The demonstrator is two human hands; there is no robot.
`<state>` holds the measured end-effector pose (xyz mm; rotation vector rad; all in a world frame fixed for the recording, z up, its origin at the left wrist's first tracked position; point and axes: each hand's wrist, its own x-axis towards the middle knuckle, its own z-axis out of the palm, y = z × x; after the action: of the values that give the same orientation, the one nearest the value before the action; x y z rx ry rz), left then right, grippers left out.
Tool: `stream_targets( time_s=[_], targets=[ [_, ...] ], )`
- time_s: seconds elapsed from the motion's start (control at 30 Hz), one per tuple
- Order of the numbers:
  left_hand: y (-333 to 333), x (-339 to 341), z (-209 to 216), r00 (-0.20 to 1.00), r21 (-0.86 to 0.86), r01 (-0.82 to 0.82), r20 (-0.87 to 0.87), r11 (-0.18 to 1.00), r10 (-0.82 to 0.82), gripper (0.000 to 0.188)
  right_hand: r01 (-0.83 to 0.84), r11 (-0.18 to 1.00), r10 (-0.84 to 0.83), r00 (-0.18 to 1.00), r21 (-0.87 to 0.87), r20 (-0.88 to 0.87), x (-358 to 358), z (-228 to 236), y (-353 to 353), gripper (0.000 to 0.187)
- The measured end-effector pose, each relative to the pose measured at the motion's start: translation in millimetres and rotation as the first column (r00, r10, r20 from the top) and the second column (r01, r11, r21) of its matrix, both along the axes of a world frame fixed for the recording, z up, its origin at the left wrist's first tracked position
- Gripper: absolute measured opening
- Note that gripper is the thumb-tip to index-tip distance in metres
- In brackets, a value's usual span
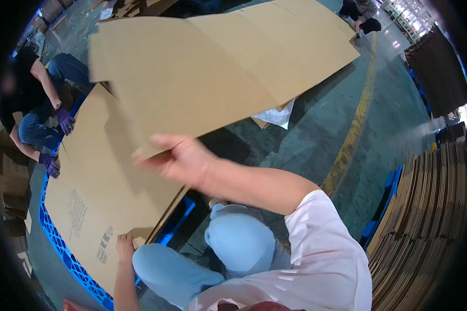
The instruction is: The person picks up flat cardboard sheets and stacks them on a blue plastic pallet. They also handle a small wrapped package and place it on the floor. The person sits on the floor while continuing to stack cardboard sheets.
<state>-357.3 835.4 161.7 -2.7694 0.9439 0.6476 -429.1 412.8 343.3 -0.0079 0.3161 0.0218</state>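
Observation:
A large brown cardboard sheet (pixel 207 72) is raised at a slant across the upper middle, its far end near a second crouching person. My right hand (pixel 179 158), smeared by motion, is closed at this sheet's near corner. Below it lies a flat cardboard sheet (pixel 96 192) with printing, resting on a blue plastic pallet (pixel 70 256). My left hand (pixel 125 248) grips the near edge of that lower sheet beside my knee, its fingertips partly hidden. Another person's purple-gloved hands (pixel 57 142) rest on the lower sheet's left edge.
Tall stacks of folded cardboard (pixel 425 212) stand at the right on blue pallets. A yellow line (pixel 355 129) runs along the green floor. White paper (pixel 277 115) lies under the raised sheet. A person (pixel 366 13) crouches at the far right end.

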Motion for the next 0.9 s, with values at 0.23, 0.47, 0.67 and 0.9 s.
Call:
stream_targets(
  time_s=[0.23, 0.47, 0.67, 0.9],
  targets=[
    [-45, 47, 21, 0.947, 0.401, 0.131, -0.32, 0.907, 0.005, 0.036, 0.185, 0.981, -0.05, 0.539, -0.059, 0.841, -77, 174, -80, 0.058],
    [23, 4, -3, 0.943, -0.231, -0.135, -0.33, 0.964, 0.053, 0.041, -0.447, -0.538, -0.842, 0.243, -0.715, 0.482, -156, -126, -202, 0.068],
    [25, -15, -3, 0.956, -0.241, -0.101, -0.292, 0.965, 0.027, 0.054, 0.307, 0.878, -0.471, 0.69, -0.367, -0.55, -127, -258, -98, 0.047],
    [34, -23, -16, 0.984, -0.295, -0.02, -0.174, 0.955, -0.034, 0.052, 0.298, 0.708, -0.506, 0.846, -0.64, -0.167, -94, -154, -92, 0.037]
  ],
)
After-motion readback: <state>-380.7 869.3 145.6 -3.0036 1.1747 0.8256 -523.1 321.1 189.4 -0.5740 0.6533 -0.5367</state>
